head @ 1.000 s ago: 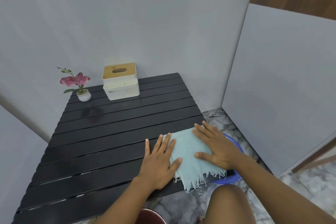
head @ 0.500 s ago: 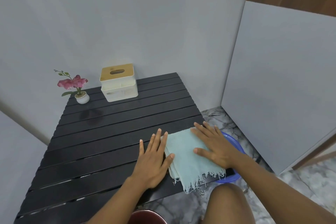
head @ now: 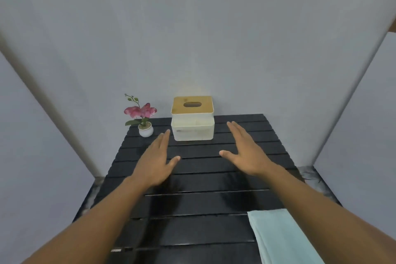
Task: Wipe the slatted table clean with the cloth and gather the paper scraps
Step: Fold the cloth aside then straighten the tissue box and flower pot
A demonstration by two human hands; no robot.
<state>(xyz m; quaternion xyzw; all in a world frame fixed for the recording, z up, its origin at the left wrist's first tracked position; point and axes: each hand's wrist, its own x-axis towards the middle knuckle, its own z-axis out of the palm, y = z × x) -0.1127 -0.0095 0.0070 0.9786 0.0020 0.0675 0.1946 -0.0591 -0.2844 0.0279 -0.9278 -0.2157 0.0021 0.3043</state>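
The black slatted table fills the lower middle of the head view. A folded light blue cloth lies on its near right part, partly under my right forearm. My left hand and my right hand are stretched out over the far half of the table, fingers straight, holding nothing. Their fingertips flank a white tissue box with a wooden lid at the back edge, without touching it. No paper scraps show on the table.
A small white pot with a pink orchid stands left of the tissue box at the table's back left corner. Grey walls close in behind and on both sides. Marble floor shows at the table's right.
Both hands have left the cloth and reached forward toward the tissue box. My view has swung left and forward, so the cloth now sits at the lower right.
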